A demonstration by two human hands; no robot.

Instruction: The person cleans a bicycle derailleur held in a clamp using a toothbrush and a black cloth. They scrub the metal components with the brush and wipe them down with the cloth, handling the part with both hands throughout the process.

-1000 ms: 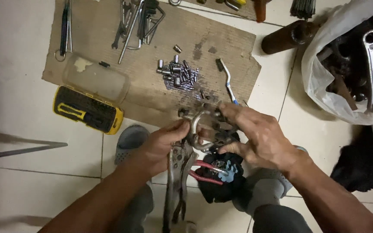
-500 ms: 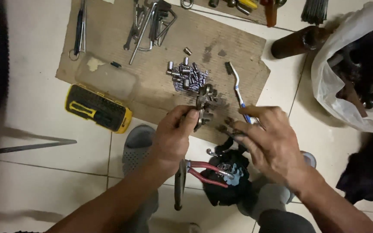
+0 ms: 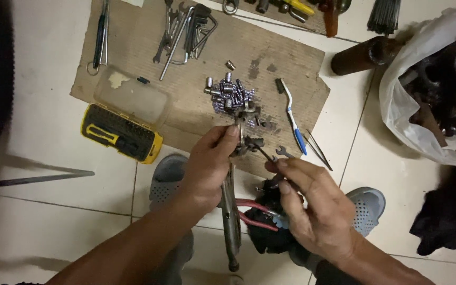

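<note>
We see a pale tiled floor [image 3: 43, 132] with dark grout lines, evenly lit. A flattened sheet of brown cardboard [image 3: 291, 68] lies far centre.

The left hand [image 3: 207, 169] grips long grey steel locking pliers [image 3: 231, 211] clamped on a small dark metal part [image 3: 249, 142]. The right hand [image 3: 312, 211] pinches a thin dark rod [image 3: 266, 154] beside it, above brown cardboard [image 3: 270, 79].
</note>
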